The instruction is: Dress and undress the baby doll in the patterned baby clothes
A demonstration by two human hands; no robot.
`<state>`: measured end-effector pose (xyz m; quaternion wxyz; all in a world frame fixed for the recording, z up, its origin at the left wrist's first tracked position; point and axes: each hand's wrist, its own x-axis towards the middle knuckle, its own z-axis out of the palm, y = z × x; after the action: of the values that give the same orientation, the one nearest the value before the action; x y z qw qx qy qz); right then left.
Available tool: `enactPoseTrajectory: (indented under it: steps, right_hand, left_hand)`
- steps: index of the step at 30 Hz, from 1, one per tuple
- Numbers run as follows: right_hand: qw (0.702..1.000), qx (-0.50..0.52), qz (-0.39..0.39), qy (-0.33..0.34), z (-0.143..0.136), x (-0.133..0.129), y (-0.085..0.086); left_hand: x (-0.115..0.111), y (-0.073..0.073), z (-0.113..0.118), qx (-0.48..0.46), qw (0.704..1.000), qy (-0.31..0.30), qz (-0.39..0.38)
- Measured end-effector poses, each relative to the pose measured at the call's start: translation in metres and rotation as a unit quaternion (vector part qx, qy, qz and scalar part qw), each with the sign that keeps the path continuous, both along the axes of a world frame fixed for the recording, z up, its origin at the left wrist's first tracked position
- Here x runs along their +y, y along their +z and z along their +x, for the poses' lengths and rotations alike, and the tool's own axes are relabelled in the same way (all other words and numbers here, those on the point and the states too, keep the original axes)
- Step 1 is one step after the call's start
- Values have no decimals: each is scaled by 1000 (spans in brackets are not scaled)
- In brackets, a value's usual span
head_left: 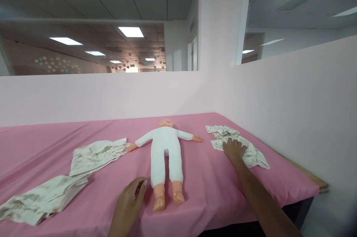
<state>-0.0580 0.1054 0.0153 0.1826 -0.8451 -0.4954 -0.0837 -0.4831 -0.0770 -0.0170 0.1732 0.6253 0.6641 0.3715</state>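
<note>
A baby doll point(166, 147) in a white bodysuit lies on its back with its arms spread and its bare feet towards me. My left hand point(128, 202) hovers near the table's front edge, left of the doll's feet. Its fingers are loosely curled, with a gap by the thumb and nothing visible in them. Off to the right, my right hand point(234, 148) rests on a patterned white baby garment point(252, 155), fingers bent into the cloth. The fingertips are partly hidden. Another folded part of printed cloth point(221, 131) lies just behind that hand.
Pink cloth point(200, 185) covers the table. Left of the doll lie a printed white garment point(96, 155), touching the doll's hand, and another one point(46, 198) nearer me. A white wall point(97, 97) borders the back, another wall point(306, 106) the right. A wooden edge point(304, 170) shows at right.
</note>
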Motion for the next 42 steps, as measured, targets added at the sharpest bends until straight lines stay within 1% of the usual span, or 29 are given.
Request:
enactPoseTrajectory:
  steps: [5,12,23,42]
  right_hand:
    - [1000,4,0,-5,0,0,2]
    - [1000,11,8,-11,0,0,3]
    - [1000,16,10,-19,-3,-1,4]
    - [1000,11,18,-16,-4,-1,1]
  left_hand:
    - [2,-1,-1,-7,1000,4,-10]
    - [-1,1,1,-10,1000,4,-2]
    - [0,0,1,-7,1000,4,-1]
    - [0,1,0,-3,1000,4,7]
